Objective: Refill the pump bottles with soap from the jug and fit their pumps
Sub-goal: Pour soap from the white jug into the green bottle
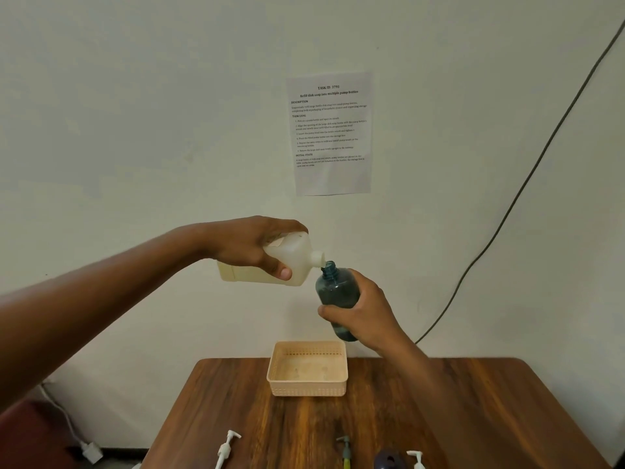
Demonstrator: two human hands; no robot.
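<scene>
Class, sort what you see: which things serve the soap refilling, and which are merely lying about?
Job: jug in left hand; blue bottle in right hand; white pumps; green pump; basket.

Lying about: wall sheet; cable; plug.

One jug (pixel 270 265), two bottles (pixel 338 292) (pixel 389 460), three pumps (pixel 227 448) (pixel 345 450) (pixel 417 460), one basket (pixel 306 387)

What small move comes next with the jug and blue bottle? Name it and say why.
Probably tip the jug a little further. Its spout already meets the blue bottle's open neck, both held above the table by the left hand and right hand, yet no stream shows.
</scene>
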